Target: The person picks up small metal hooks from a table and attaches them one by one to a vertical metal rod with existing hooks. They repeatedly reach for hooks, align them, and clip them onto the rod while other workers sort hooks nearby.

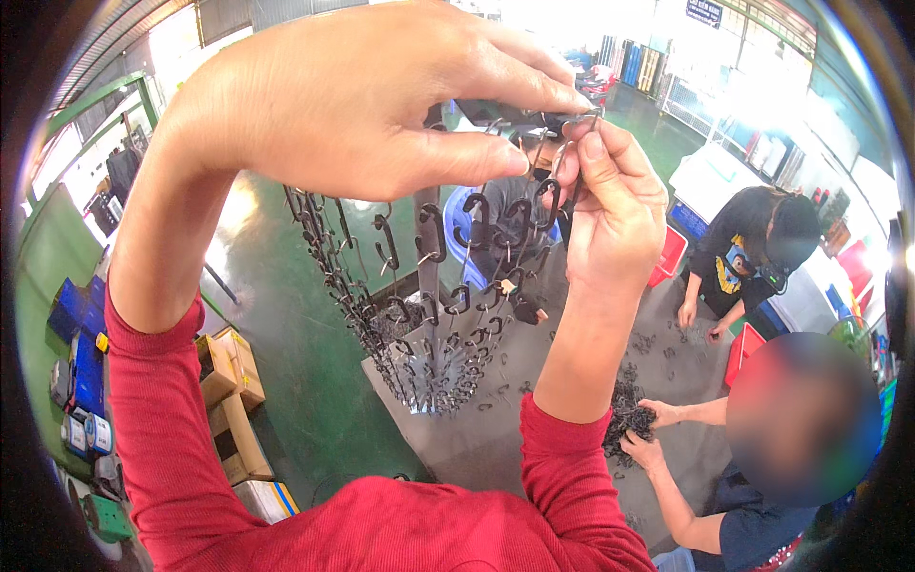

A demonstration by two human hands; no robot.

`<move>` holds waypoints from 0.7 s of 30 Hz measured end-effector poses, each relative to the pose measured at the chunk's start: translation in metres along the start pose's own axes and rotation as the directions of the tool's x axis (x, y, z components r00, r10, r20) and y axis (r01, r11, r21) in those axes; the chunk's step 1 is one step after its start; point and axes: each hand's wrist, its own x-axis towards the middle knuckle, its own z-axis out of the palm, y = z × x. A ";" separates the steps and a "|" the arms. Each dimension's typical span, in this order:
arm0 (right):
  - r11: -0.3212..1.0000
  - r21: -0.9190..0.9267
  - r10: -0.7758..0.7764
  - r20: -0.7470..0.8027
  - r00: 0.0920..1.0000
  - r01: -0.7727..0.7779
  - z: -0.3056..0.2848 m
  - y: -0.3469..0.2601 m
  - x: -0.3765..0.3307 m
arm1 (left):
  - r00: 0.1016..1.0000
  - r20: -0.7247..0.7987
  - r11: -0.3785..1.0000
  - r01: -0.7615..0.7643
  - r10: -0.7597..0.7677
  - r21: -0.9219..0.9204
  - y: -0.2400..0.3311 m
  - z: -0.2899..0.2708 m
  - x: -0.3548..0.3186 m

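Note:
Small black C-shaped hooks (429,234) hang in several rows from thin wire prongs around an upright metal pole (427,296). Above them my left hand (381,105) reaches across from the left, its thumb and forefinger stretched out and apart. The left fingertips come close to the top of the rack, near my right hand; its other fingers are partly hidden. At the rack's upper right, my right hand (610,195) pinches a thin dark hook (575,186) between thumb and fingers, close to a wire prong.
A grey table (534,419) with scattered black hooks stands below. To the right, one person's hands (648,434) rest in a pile of hooks, and another person (753,248) leans over the table beside a red bin (743,353). Cardboard boxes (233,419) stand on the green floor at left.

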 end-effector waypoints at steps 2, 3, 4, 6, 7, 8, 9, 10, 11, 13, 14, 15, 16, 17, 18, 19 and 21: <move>1.000 0.004 -0.001 -0.007 1.000 0.001 0.000 -0.002 -0.001 | 1.000 0.003 1.000 0.000 0.000 0.003 0.002 0.000 0.000; 1.000 -0.002 -0.009 -0.005 1.000 0.009 -0.001 -0.003 -0.001 | 1.000 0.005 1.000 0.000 0.000 0.005 0.002 0.000 0.001; 1.000 -0.010 -0.018 -0.003 1.000 0.018 -0.001 -0.004 -0.001 | 1.000 -0.011 1.000 -0.004 0.004 0.007 0.002 0.001 0.001; 0.999 0.045 -0.009 -0.038 0.999 0.011 -0.010 -0.006 -0.002 | 0.999 -0.041 1.000 -0.012 0.013 0.013 0.001 0.003 0.002; 0.997 0.078 -0.003 -0.054 0.999 0.007 -0.014 -0.009 -0.002 | 0.998 -0.053 0.999 -0.018 0.016 -0.039 0.005 0.000 0.001; 0.994 0.105 0.000 -0.066 0.998 0.007 -0.018 -0.013 -0.003 | 0.998 -0.065 0.996 -0.024 0.018 -0.090 0.010 -0.006 -0.001; 0.999 -0.041 -0.038 -0.130 0.991 0.033 -0.023 -0.015 -0.004 | 0.999 -0.050 0.996 -0.005 0.000 -0.094 0.012 -0.007 -0.001; 0.982 -0.183 -0.084 -0.183 0.980 0.050 -0.028 -0.017 -0.006 | 0.999 -0.035 0.995 0.016 -0.019 -0.094 0.015 -0.010 -0.002; 0.942 -0.332 -0.139 -0.233 0.962 0.056 -0.036 -0.019 -0.007 | 0.999 0.002 0.997 0.051 -0.051 -0.053 0.015 -0.009 -0.001; 0.853 -0.520 -0.106 -0.250 0.962 -0.041 -0.061 -0.024 -0.009 | 0.994 0.044 0.995 0.101 -0.100 -0.015 0.007 -0.004 -0.001; 0.779 -0.616 -0.077 -0.275 0.958 -0.115 -0.068 -0.027 -0.009 | 0.991 0.050 0.992 0.122 -0.122 -0.013 0.001 -0.002 -0.002; 0.690 -0.700 -0.051 -0.303 0.952 -0.185 -0.076 -0.030 -0.008 | 0.990 0.034 0.990 0.137 -0.138 0.013 0.000 -0.003 -0.005; 0.563 -0.782 0.002 -0.322 0.947 -0.267 -0.090 -0.027 -0.010 | 0.989 0.019 0.989 0.145 -0.145 0.033 -0.001 -0.001 -0.005; 0.305 -0.927 -0.062 -0.250 0.966 -0.220 -0.100 -0.022 -0.016 | 0.991 -0.020 0.988 0.136 -0.135 0.073 0.004 -0.001 -0.005; 0.016 -0.986 -0.099 -0.165 0.981 -0.164 -0.109 -0.017 -0.023 | 0.988 -0.036 0.986 0.153 -0.151 0.059 0.008 -0.002 -0.002; -0.260 -0.961 -0.104 -0.067 0.992 -0.093 -0.105 -0.016 -0.024 | 0.982 -0.048 0.981 0.186 -0.183 0.057 0.014 -0.005 -0.003; 0.102 -0.995 -0.147 -0.012 0.989 0.003 -0.089 -0.007 -0.019 | 0.962 -0.013 0.962 0.271 -0.272 -0.039 0.023 -0.017 0.003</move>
